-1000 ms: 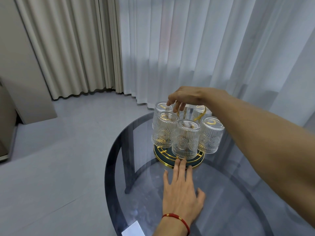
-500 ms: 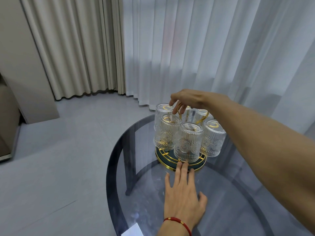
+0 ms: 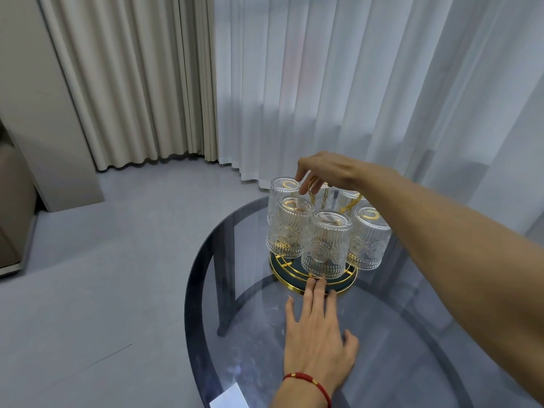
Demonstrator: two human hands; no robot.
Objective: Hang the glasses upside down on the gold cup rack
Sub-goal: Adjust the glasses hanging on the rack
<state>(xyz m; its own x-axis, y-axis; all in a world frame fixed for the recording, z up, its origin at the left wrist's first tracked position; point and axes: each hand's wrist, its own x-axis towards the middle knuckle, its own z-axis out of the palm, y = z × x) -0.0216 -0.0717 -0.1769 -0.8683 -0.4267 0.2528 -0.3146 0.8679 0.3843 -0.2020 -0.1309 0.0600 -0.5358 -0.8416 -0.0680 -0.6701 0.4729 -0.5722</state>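
Gold wire and ribbed clear glass, that's pretty much the whole setup: the gold cup rack [image 3: 313, 276] sits on a smoky round glass table [image 3: 397, 343], toward its far side, and the glasses [image 3: 326, 242] are all on it bottoms-up, clustered around the centre post. I count six, though the back ones are partly hidden behind the front ones and the arm.

Right hand [image 3: 326, 172] reaches in from the right, hovering over the top of the rack. Its fingers [image 3: 303, 188] are curled down loosely around the gold loop handle [image 3: 312, 187] at the top; they look like they're touching or hooked on it, but I can't tell if it's a firm grip. One fingertip also sits right by the base of the back-left glass.

Left hand [image 3: 318, 340] is flat on the table, palm down, fingers spread a bit, holding nothing. Its middle fingertips just reach the front rim of the rack's round base. Red cord bracelet [image 3: 306, 384] on that wrist.

White slip of paper [image 3: 226, 397] near the table's front edge, curtains [image 3: 323, 83] behind.
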